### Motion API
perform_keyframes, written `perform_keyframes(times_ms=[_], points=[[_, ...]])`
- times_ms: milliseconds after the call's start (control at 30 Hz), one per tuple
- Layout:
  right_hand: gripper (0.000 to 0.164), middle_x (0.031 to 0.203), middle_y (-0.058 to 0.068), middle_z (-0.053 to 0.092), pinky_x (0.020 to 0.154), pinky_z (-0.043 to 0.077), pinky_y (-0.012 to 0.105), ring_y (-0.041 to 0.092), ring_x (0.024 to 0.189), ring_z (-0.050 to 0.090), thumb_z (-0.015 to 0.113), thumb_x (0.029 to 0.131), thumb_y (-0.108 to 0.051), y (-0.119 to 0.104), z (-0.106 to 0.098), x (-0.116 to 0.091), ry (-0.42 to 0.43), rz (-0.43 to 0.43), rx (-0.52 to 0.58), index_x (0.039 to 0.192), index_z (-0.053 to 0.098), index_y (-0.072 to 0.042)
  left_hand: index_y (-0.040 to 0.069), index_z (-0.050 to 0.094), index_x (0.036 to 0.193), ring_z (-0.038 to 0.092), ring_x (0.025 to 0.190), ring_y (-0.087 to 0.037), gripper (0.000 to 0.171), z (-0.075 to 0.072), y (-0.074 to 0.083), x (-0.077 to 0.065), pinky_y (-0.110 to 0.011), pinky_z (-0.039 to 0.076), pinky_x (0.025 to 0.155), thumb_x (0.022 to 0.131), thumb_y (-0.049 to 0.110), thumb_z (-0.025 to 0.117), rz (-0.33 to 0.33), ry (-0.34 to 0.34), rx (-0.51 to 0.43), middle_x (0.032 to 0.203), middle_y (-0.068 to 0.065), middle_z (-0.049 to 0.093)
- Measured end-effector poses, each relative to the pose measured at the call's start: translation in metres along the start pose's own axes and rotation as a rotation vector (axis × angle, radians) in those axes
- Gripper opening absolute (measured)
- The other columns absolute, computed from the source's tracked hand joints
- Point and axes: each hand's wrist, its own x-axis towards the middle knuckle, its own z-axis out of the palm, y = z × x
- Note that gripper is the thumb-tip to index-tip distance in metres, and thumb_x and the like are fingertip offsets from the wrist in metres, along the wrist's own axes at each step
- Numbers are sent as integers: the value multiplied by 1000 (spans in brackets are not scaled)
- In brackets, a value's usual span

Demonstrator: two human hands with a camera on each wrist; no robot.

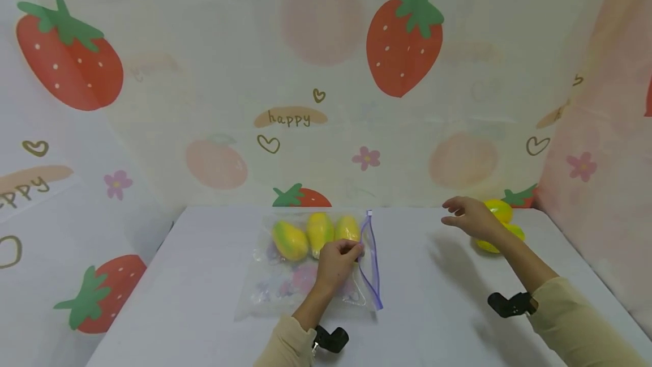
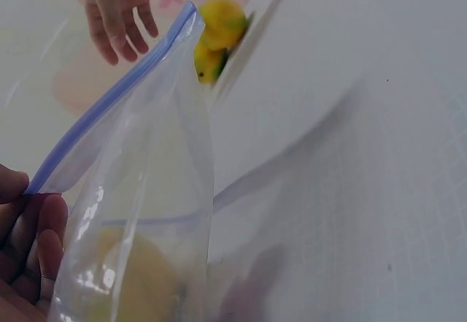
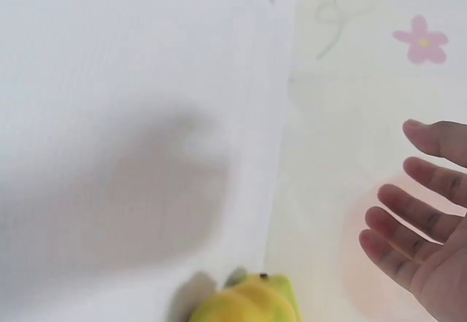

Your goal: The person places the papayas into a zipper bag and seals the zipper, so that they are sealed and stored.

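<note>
A clear zip bag (image 1: 285, 293) with a purple zip edge (image 1: 377, 268) lies on the white table, its mouth toward the right. Three yellow-green mangoes (image 1: 290, 240) show inside it, along the far side. My left hand (image 1: 336, 262) pinches the upper lip of the mouth between thumb and fingers; the left wrist view shows the purple strip (image 2: 95, 117) lifted and the mouth gaping. My right hand (image 1: 471, 217) is raised above the table at the right, fingers spread and holding nothing. Beside and below it sit yellow fruits (image 1: 515, 232), partly hidden by the hand and wrist.
Behind the table hangs a pale cloth (image 1: 326, 72) printed with strawberries, hearts and flowers. Similar cloth forms the left and right sides. Each wrist carries a black camera mount (image 1: 509, 304).
</note>
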Motion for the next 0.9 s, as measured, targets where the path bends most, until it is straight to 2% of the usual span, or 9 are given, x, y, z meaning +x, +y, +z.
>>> perform_keyframes(times_ms=[400, 700, 900], points=[[44, 120, 33, 57, 92, 47, 58, 46, 108, 55, 66, 91, -22, 33, -34, -5, -83, -4, -80, 122, 56, 8, 5, 76, 87, 56, 67, -6, 21, 0, -1, 0, -19, 47, 62, 90, 23, 68, 3, 3, 21, 76, -5, 71], [44, 117, 34, 58, 89, 49, 57, 46, 103, 57, 68, 90, -19, 53, -49, -11, -99, -14, -91, 121, 57, 11, 3, 76, 89, 55, 68, -7, 22, 0, 0, 1, -19, 47, 64, 90, 24, 68, -5, 6, 26, 78, -8, 72], [45, 118, 34, 59, 89, 49, 58, 46, 104, 56, 68, 88, -23, 62, -54, -18, -119, 24, -114, 120, 61, 8, 3, 76, 88, 56, 67, -7, 22, 0, -3, 1, -19, 47, 64, 90, 23, 68, -11, 6, 17, 77, -9, 72]])
